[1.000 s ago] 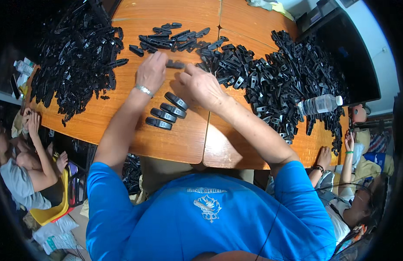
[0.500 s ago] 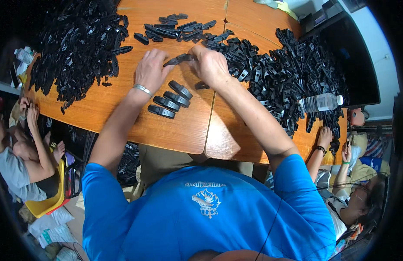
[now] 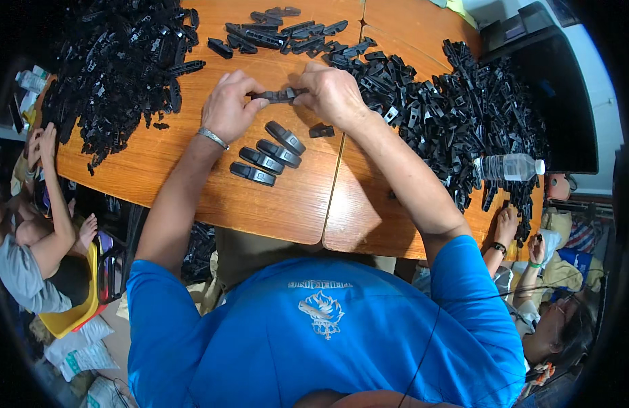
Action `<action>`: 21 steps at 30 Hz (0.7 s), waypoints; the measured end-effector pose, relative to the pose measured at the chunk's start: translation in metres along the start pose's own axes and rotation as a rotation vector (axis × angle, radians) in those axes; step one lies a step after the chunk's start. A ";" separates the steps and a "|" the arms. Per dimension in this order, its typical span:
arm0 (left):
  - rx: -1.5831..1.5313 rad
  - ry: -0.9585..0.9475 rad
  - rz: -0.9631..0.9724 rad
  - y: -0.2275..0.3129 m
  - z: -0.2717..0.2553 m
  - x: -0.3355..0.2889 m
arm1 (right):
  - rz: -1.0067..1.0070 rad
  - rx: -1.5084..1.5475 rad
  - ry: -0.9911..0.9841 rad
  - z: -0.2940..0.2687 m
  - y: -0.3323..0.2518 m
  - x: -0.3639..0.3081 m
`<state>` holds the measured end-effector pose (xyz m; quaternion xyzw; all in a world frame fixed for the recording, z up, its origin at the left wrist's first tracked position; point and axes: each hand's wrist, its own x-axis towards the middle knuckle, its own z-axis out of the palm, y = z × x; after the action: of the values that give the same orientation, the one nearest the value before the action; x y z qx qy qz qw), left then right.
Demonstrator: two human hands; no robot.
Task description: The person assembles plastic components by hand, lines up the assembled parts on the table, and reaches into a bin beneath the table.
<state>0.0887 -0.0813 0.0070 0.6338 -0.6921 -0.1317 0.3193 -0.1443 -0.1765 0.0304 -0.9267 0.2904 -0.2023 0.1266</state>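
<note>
Above the table, a slim black plastic part (image 3: 280, 96) is stretched level between my two hands. My left hand (image 3: 229, 105), with a bracelet at its wrist, pinches the part's left end. The right end is pinched by my right hand (image 3: 331, 94), whose fingers hide that tip. Just below, several rounded black plastic pieces (image 3: 260, 160) lie side by side in a slanted row. One short black piece (image 3: 321, 130) rests by itself beneath my right hand.
Loose black parts form a heap (image 3: 131, 81) at left and another (image 3: 423, 102) at right; more lie scattered (image 3: 280, 34) at the far side. A clear bottle (image 3: 508, 167) lies on the right heap. Seams split the wooden table (image 3: 287, 211). People sit at both sides; a dark screen (image 3: 559, 95) stands right.
The black part has come from a slant to nearly level between my hands. My right hand has shifted slightly right, uncovering more of the short piece below it.
</note>
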 end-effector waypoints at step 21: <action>-0.055 0.053 0.073 -0.007 0.008 0.001 | -0.058 -0.064 -0.061 0.004 0.003 0.004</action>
<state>0.0895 -0.0851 -0.0034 0.6022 -0.7022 -0.1221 0.3597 -0.1407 -0.1807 0.0267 -0.9440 0.2656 -0.1681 0.1000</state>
